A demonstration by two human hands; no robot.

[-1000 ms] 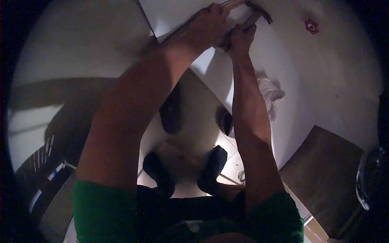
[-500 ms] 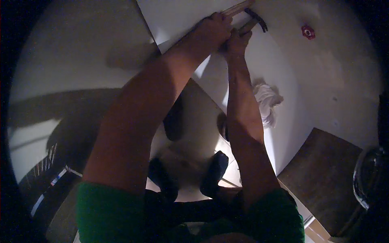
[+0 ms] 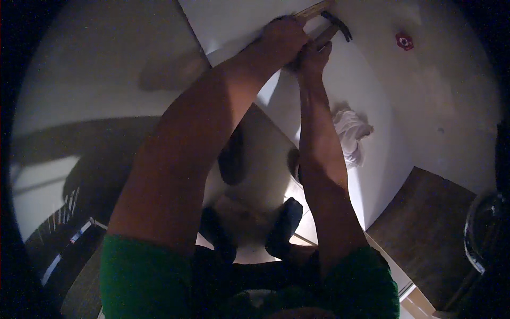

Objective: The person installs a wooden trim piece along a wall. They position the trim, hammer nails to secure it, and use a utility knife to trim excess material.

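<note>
At the top of the view my right hand (image 3: 313, 57) is closed around the wooden handle of a hammer (image 3: 325, 36). Its dark curved head is raised beyond my fingers, close to the pale wall. Just to the left, my left hand (image 3: 287, 35) is closed on a light wooden strip (image 3: 314, 10), whose far end sticks out past the knuckles. The two hands are almost touching. My fingers hide the rest of the strip and the lower part of the hammer handle.
A crumpled white cloth (image 3: 351, 135) lies on the pale surface right of my right forearm. A red valve knob (image 3: 404, 41) projects from the wall at upper right. A dark brown panel (image 3: 425, 234) stands at lower right. My feet in dark socks show below.
My left hand and forearm have shifted slightly to the right and down. The hammer has barely moved, and both grips look the same.
</note>
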